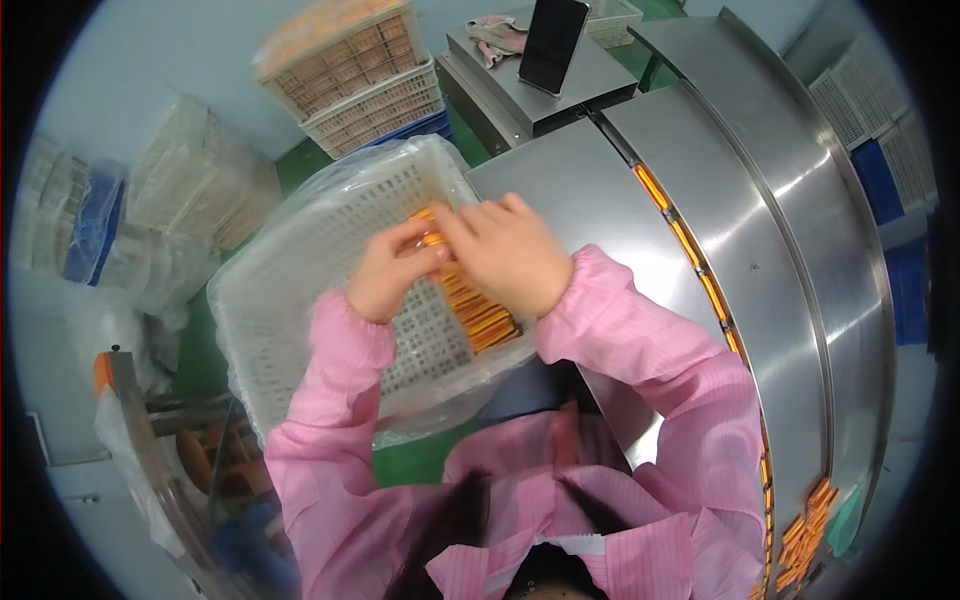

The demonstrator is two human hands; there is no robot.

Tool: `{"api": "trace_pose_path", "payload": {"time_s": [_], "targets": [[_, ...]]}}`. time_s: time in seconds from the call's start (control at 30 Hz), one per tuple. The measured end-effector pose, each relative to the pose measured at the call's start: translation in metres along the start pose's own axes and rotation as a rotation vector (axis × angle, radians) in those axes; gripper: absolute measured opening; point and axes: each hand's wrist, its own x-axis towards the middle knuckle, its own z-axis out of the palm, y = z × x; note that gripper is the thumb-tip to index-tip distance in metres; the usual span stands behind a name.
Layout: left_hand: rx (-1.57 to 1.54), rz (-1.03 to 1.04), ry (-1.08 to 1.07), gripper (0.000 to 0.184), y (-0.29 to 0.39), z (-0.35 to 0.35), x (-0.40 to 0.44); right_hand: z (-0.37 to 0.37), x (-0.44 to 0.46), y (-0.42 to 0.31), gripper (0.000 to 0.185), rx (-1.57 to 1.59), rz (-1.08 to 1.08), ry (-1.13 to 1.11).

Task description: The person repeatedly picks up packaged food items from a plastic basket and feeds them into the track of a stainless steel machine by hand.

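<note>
Both of my hands meet over a white perforated plastic basket (300, 250), which is lined with clear film. My left hand (390, 270) pinches some slim orange-and-yellow wrapped sticks (432, 239) between thumb and fingers. My right hand (510, 250) curls over the same sticks from the other side, its fingers bent and partly hiding them. Beneath my right hand, a row of similar wrapped sticks (482, 315) lies side by side along the basket's right wall. How many sticks are in my fingers is hidden.
To the right, a curved steel conveyor (690, 200) carries a single line of wrapped sticks (685, 243). A loose pile of sticks (805, 535) lies at lower right. A phone (553, 45) stands on a steel box. Stacked crates (370, 110) stand behind the basket.
</note>
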Motion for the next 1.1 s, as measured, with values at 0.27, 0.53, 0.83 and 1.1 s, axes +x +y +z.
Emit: {"api": "trace_pose_path", "payload": {"time_s": [0.27,0.53,0.83,1.1], "targets": [[-0.133,0.056,-0.047,0.028,-0.018,-0.026,0.058,-0.031,-0.045,0.062,0.044,0.387,0.314,-0.270],[0.340,-0.338,0.498,0.028,-0.195,-0.208,0.142,-0.087,-0.102,0.162,0.036,0.398,0.980,-0.065],[-0.057,-0.181,0.564,0.025,-0.201,-0.135,0.150,-0.054,-0.151,0.181,0.027,-0.301,0.814,-0.156],[-0.074,-0.175,0.733,0.024,-0.192,-0.118,0.150,-0.045,-0.127,0.187,0.032,-0.286,0.939,-0.223]]}}
